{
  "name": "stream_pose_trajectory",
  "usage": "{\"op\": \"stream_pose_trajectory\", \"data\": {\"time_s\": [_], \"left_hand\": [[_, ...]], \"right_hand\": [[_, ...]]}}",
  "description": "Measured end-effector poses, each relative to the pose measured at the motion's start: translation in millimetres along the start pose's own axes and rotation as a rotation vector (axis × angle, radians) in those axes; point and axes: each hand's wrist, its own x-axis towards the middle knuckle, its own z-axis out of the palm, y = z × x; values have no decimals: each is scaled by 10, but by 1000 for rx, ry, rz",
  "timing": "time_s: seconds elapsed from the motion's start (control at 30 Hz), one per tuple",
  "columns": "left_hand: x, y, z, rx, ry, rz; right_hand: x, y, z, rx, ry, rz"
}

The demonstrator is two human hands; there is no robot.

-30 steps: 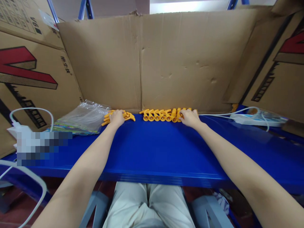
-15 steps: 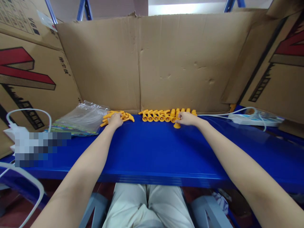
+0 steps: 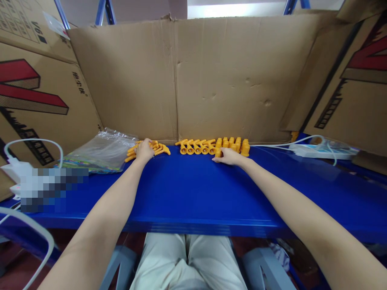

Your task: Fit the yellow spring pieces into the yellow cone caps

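Note:
My left hand [image 3: 144, 151] lies on a loose pile of orange plastic pieces [image 3: 162, 149] at the back left, some hooked or curved; its fingertips are hard to make out. With thumb and fingers, my right hand [image 3: 230, 157] grips an orange plastic cup-shaped piece [image 3: 218, 152] standing upright on the table. Behind and beside that hand stand several similar orange upright pieces [image 3: 245, 148] in short rows. Left of them, a row of orange branched pieces [image 3: 197, 149] lies with round hollow ends facing me.
A blue tabletop [image 3: 193, 189] stretches before me, backed by a tall cardboard sheet [image 3: 229, 80]. Clear plastic bags [image 3: 102, 151] lie at the left beside a white charger and cable [image 3: 27, 173]. A power strip [image 3: 317, 151] with white cables sits at the right.
My right hand has shifted slightly left and lowered, and the piece in it now stands among the upright ones. My left hand has moved slightly on the pile.

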Motion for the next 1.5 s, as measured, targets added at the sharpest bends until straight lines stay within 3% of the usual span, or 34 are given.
{"op": "stream_pose_trajectory", "data": {"time_s": [0.17, 0.3, 0.53, 0.77, 1.0, 1.23, 1.4, 1.5], "left_hand": [[13, 189, -85, -407, 201, 21], [-61, 484, -117, -815, 254, -85], [-384, 902, -120, -1209, -105, -289], [-571, 1036, -115, -1186, -242, -243], [-578, 1016, -83, -1146, -282, -250], [-582, 1022, -91, -1133, -286, -241], [-603, 1030, -71, -1149, -324, -239], [-634, 1041, -45, -1156, -415, -234]], "right_hand": [[-21, -50, 22, -66, 42, -76], [-64, -143, 0, -162, 125, -167], [-92, -300, 19, -112, 219, -378], [-131, -437, 65, -13, 261, -480], [-160, -462, 57, -40, 253, -440], [-171, -450, 7, -79, 228, -308], [-152, -445, 44, -44, 239, -358], [-151, -458, 69, -24, 261, -390]]}}
